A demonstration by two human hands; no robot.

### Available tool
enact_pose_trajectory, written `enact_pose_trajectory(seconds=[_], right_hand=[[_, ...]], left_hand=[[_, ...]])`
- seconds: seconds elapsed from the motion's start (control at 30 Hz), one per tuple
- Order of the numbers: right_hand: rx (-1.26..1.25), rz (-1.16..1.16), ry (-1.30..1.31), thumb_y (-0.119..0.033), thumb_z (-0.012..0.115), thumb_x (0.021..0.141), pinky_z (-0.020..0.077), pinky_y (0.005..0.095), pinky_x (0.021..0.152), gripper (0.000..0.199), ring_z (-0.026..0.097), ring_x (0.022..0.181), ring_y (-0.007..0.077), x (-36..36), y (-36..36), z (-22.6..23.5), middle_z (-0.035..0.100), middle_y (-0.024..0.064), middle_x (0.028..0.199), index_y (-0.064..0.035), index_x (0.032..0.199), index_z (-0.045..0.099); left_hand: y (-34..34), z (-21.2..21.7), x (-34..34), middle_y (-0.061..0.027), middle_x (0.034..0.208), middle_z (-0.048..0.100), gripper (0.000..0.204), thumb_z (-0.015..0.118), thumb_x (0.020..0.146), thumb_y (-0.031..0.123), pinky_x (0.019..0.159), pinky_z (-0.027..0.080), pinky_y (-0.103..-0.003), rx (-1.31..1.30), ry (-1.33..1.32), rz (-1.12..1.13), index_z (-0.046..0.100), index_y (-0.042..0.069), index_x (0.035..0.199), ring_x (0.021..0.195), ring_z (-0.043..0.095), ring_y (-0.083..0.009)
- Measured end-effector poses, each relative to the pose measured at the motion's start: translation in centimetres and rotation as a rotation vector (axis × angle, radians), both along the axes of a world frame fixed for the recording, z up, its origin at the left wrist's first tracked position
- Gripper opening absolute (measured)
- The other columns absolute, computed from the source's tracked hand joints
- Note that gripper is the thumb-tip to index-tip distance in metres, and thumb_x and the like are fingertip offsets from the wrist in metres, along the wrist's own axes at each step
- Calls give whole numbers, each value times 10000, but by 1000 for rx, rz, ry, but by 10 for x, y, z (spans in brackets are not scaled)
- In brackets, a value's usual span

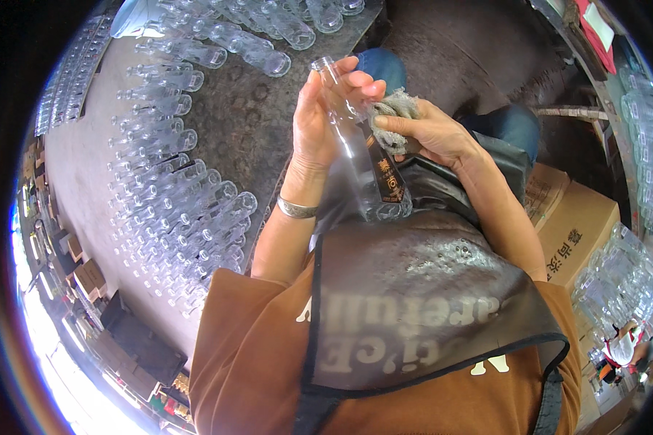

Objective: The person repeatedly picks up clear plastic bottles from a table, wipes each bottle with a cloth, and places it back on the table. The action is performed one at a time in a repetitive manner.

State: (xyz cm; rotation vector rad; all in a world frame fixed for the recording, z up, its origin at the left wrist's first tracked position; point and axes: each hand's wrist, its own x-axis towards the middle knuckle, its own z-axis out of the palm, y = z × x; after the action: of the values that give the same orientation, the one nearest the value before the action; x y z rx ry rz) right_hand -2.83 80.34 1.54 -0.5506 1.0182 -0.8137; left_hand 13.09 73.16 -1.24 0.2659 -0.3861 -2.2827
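1. Your left hand (319, 116) is closed around a clear glass bottle (359, 145), gripping it near the neck, with the fingertips curled over the far side.
2. The bottle runs slantwise from its open mouth, just above your left fingers, down to its base, which rests against the dark apron (428, 290) on your lap.
3. A dark label strip (383, 170) runs along the bottle's lower body, facing up toward you.
4. Your right hand (428, 134) is closed on a grey scouring pad (399, 109), pressing it against the bottle's side just right of your left fingertips.
5. A silver bangle (296, 210) sits on your left wrist.
6. To your left, rows of empty clear bottles (189, 210) lie on their sides on the tabletop (247, 130), well apart from your hands.
7. A cardboard box (577, 225) stands near your right elbow.
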Motion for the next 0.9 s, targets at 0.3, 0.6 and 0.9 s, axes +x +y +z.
enact_pose_trajectory(seconds=[0.3, 0.6, 0.9], right_hand=[[125, -350, -43, -238, 536, 923, 461, 249, 510, 216, 584, 684, 121, -27, -2, -36, 627, 72, 863, -55, 1039, 552], [252, -477, 67, -247, 527, 927, 400, 252, 509, 152, 544, 637, 121, -63, 5, -65, 627, 60, 836, -105, 970, 560], [313, -465, 96, -233, 550, 918, 414, 267, 506, 143, 544, 635, 133, -50, -4, -71, 623, 56, 810, -97, 963, 557]], left_hand=[[-64, 4, 122, -129, 938, 616, 367, 436, 958, 311, 905, 444, -437, -101, -304, 568, 501, 3, 1146, 945, 589, -301], [-176, -95, 258, -86, 937, 637, 182, 608, 881, 137, 816, 438, -264, -375, -1260, 1113, 553, 5, 995, 893, 578, -129], [-239, -126, 305, -53, 854, 607, 285, 665, 824, 229, 721, 454, -266, -387, -1663, 1286, 565, -3, 954, 760, 561, -132]])
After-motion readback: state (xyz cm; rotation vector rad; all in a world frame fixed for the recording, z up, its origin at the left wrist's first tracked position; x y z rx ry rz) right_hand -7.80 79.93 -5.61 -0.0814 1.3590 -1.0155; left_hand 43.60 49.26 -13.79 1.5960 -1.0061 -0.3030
